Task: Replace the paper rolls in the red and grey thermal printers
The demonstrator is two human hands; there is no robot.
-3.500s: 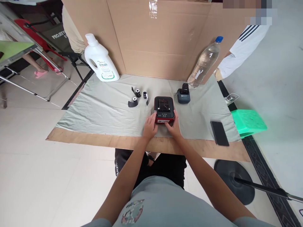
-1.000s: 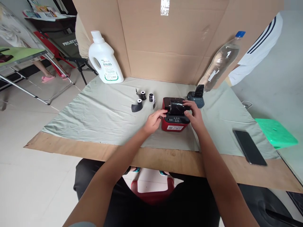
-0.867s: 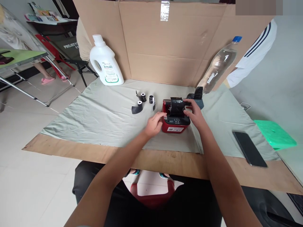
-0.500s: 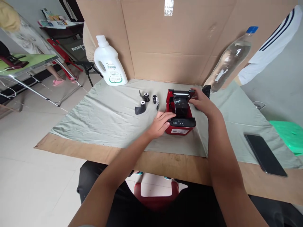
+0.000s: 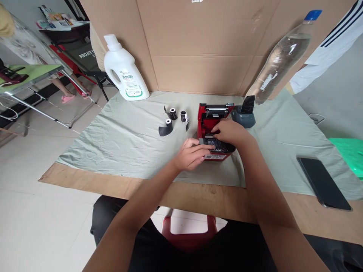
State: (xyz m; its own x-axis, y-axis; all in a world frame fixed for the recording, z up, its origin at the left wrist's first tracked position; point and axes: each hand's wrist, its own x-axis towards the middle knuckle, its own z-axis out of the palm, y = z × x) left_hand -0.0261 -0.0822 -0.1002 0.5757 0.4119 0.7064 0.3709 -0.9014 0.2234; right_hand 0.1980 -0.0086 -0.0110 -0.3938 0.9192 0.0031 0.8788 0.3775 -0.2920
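A red and black label printer [image 5: 200, 121] stands on the cloth with its top raised and its red inside showing. Black shiny label strip [image 5: 219, 146] lies over its front panel. My left hand [image 5: 190, 154] is at the front left corner, fingers closed on the strip's edge. Into the printer's front part reaches my right hand [image 5: 233, 133], thumb and fingers bent together; what they grip is hidden beneath them. Left of the printer lie three small black label rolls: one with a loose tail [image 5: 172, 113], one partly unrolled [image 5: 166, 128], one beside the printer [image 5: 183, 116].
Behind, a cardboard panel [image 5: 195, 73] stands upright. A white detergent bottle [image 5: 126, 73] leans back left; a clear bottle [image 5: 283, 60] tilts right, by a dark grey device [image 5: 244, 118]. A phone [image 5: 323, 181] lies at the right front. People stand beyond the panel.
My right hand has moved from the printer's back right down into its front part. The black label material has come forward over the front panel, baring the red inside. The view has shifted slightly.
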